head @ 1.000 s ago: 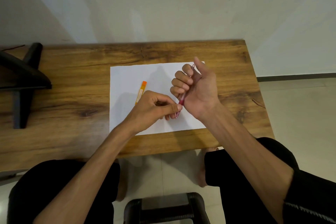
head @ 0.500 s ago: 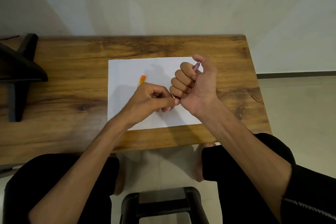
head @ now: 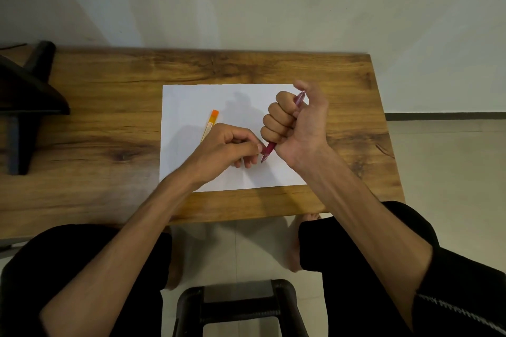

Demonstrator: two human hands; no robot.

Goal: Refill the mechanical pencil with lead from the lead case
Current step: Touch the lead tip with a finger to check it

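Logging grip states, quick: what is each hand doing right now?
Left hand: pinching the mechanical pencil near its tip.
Right hand: fist gripping the pencil's barrel.

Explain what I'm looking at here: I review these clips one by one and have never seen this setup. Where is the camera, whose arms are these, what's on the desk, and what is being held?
There is no machine: a person works with bare hands, and the single camera sits on their head, looking forward and down. The right hand has a fist grip round a pink mechanical pencil, tip pointing down toward the person. The left hand pinches at the pencil's tip end; whether it holds a lead is too small to tell. On the wooden table lies a white sheet of paper, and on it an orange lead case, partly hidden behind the left hand. A black stand sits at the table's left end.
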